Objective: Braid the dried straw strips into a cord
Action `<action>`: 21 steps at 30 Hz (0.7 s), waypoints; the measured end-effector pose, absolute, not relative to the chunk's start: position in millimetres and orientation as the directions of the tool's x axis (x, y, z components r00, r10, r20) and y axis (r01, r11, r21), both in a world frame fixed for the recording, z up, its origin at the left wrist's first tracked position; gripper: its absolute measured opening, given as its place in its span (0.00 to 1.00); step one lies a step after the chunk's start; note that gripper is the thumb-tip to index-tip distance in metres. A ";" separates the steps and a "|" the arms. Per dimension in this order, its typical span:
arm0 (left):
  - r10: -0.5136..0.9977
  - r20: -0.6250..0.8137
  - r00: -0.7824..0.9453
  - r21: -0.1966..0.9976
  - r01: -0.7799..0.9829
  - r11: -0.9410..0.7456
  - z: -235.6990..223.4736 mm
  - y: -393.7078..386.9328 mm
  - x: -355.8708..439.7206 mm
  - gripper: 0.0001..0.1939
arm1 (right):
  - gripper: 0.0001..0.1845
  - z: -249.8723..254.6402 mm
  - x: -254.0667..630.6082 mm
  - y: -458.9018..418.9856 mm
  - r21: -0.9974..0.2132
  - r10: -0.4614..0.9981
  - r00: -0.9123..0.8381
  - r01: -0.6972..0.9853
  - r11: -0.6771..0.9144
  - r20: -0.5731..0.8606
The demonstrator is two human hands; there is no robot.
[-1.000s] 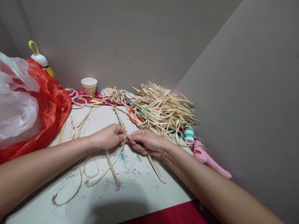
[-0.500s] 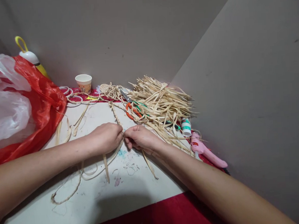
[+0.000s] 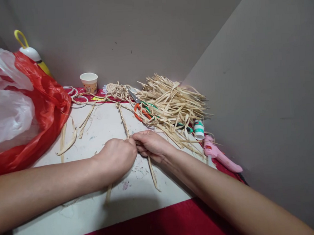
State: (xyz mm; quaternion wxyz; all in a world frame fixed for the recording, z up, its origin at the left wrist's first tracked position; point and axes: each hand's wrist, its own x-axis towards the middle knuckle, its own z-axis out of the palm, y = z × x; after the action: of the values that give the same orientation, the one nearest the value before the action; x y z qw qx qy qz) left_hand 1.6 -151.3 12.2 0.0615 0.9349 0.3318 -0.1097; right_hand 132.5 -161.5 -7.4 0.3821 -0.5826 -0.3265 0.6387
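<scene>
A thin braided straw cord (image 3: 123,121) runs from the back of the white board down to my two hands, which meet at its near end. My left hand (image 3: 119,154) is closed in a fist around the cord's strands, its back toward me. Touching it from the right, my right hand (image 3: 149,143) pinches the straw between thumb and bent fingers. A loose straw strip (image 3: 152,175) hangs below my right hand, and another strip (image 3: 109,193) shows under my left wrist. The exact grip point is hidden by the fingers.
Behind my right hand lie a straw bundle (image 3: 174,98) and orange-handled scissors (image 3: 142,113). A white-and-green bottle (image 3: 199,129) and a pink glue gun (image 3: 220,155) are at the right. A paper cup (image 3: 89,83) stands at the back; a red plastic bag (image 3: 48,100) fills the left.
My left hand has shifted nearer me and turned, its fist rolling over. The loop of cord once visible below the left forearm is now mostly covered. The camera view has shifted slightly.
</scene>
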 end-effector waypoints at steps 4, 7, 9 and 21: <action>0.548 -0.159 0.821 -0.002 0.555 -0.832 10.3 -161.3 1.4 0.15 | 0.08 -9.1 130.9 -162.5 -0.857 0.861 -0.023 -0.085 -0.508 -0.508; 0.470 -0.154 0.869 0.023 0.479 -0.878 12.6 -172.6 -2.1 0.15 | 0.07 -9.3 130.1 -161.8 -0.840 0.843 -0.001 -0.092 -0.535 -0.537; 0.405 -0.218 0.888 0.152 0.441 -0.885 19.4 -181.1 -5.8 0.10 | 0.07 -8.8 130.3 -161.9 -0.832 0.837 0.003 -0.112 -0.543 -0.547; 0.854 -0.058 0.517 0.854 0.469 -0.227 35.6 -92.4 -5.6 0.03 | 0.10 -11.3 134.7 -164.2 -0.870 0.884 -0.053 -0.164 -0.466 -0.464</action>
State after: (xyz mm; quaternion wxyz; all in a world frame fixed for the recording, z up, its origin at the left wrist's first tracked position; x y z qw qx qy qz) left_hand -5.6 -92.4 35.6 0.4397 0.7519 0.4398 0.2189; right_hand 134.7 -164.2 -11.3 0.4034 -0.5575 -0.3231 0.6497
